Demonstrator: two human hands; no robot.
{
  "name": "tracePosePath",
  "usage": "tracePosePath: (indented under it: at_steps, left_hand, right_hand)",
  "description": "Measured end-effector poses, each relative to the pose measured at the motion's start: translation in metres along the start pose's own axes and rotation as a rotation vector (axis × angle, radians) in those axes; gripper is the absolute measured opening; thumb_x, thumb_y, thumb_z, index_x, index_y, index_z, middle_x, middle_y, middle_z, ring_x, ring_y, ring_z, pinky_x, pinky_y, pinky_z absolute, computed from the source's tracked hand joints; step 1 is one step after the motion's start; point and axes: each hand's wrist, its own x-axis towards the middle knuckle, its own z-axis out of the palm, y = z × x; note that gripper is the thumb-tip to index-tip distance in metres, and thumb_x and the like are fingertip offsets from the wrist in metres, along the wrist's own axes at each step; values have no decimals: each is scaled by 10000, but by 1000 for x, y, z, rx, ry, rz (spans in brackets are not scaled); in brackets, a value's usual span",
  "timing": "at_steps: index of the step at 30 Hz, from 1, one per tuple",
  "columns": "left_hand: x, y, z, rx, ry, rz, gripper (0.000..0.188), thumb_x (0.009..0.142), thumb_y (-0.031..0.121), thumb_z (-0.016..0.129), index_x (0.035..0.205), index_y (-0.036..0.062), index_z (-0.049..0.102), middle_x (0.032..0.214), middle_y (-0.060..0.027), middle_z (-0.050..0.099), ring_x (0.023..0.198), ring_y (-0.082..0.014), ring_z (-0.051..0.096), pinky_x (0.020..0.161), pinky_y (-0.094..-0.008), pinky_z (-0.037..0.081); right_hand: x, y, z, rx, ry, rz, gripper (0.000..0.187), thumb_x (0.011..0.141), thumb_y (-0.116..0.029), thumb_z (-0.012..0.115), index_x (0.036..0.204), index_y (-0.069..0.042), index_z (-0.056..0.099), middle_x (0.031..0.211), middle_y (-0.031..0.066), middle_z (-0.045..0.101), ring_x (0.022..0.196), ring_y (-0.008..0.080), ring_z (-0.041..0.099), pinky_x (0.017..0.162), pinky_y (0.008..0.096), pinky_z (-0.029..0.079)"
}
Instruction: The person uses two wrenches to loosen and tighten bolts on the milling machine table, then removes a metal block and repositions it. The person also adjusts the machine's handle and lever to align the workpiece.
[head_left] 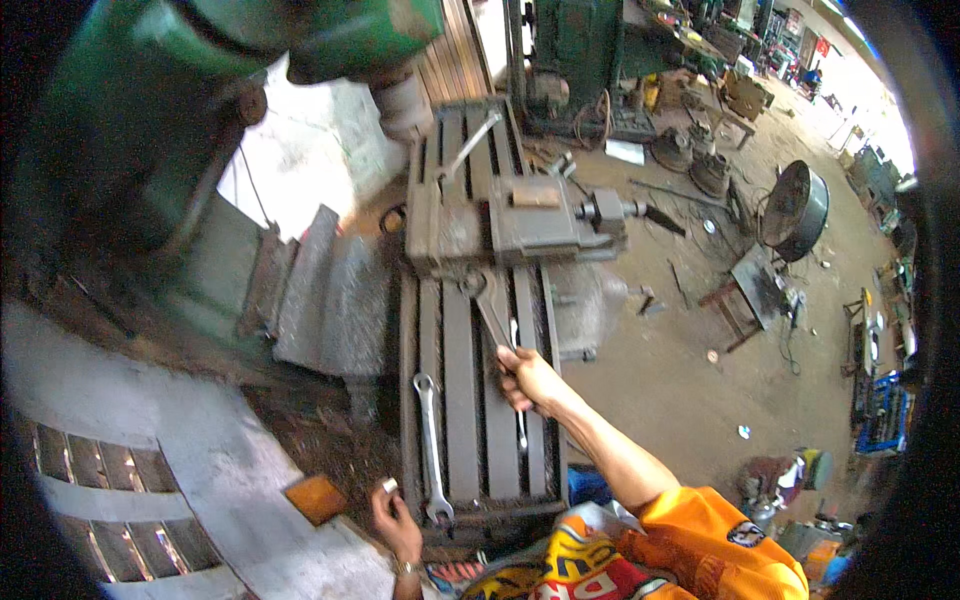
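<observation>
The left hand (397, 522), at six o'clock by the near end of the slotted machine table (462, 400), has its fingers closed around a small pale cylindrical piece (389, 487). Just beside it at one o'clock a combination spanner (430, 445) lies loose along a table slot. Further up, the right hand (530, 380) has its fingers clamped on the handle of a large wrench (488, 310), whose head sits at eleven o'clock from the hand, at the base of the machine vise (520, 215). A floor fan (798, 208) stands far off at two o'clock
</observation>
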Motion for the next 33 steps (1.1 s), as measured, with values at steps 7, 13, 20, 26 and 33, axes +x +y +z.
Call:
tracePosePath:
  at_steps: [7, 13, 20, 26, 33]
  left_hand:
    - [-3, 0, 1, -43, 0, -44, 287, 923, 21, 492, 1205, -28, 514, 1129, -131, 593, 1003, -234, 589, 917, -348, 454]
    - [-1, -5, 1, -25, 33, -54, 317, 893, -29, 492, 1209, -20, 517, 1137, -133, 595, 996, -214, 592, 903, -329, 464]
    - [-3, -9, 0, -35, 32, -27, 295, 898, -10, 497, 1190, -37, 525, 1172, -134, 582, 983, -216, 584, 897, -331, 461]
    - [-1, -8, -1, -36, -14, -75, 304, 907, -22, 476, 1208, -33, 516, 1200, -124, 569, 1009, -213, 573, 915, -335, 451]
    - [-2, 2, -1, -121, -9, -36, 314, 906, -42, 468, 1217, -27, 506, 1214, -109, 564, 1035, -209, 566, 926, -330, 443]
  right_hand:
    - [1, 0, 0, -64, 55, -54, 341, 1009, -409, 487, 908, -83, 472, 632, -10, 418, 461, 83, 347, 371, 257, 294]
    - [-1, -4, -27, -242, 7, -20, 356, 1010, -417, 485, 922, -72, 476, 615, -22, 390, 436, 67, 339, 365, 249, 301]
    - [-25, -11, -23, -722, 270, -394, 437, 974, -188, 525, 1387, -71, 441, 792, 217, 669, 649, 312, 665, 566, 433, 532]
    - [-42, -56, -8, -1190, 354, -604, 463, 828, -13, 525, 1290, -5, 513, 886, 344, 632, 883, 482, 639, 770, 503, 545]
    - [-41, -138, 35, -1447, 490, -513, 257, 800, -72, 537, 956, 105, 638, 874, 295, 675, 890, 434, 674, 787, 456, 572]
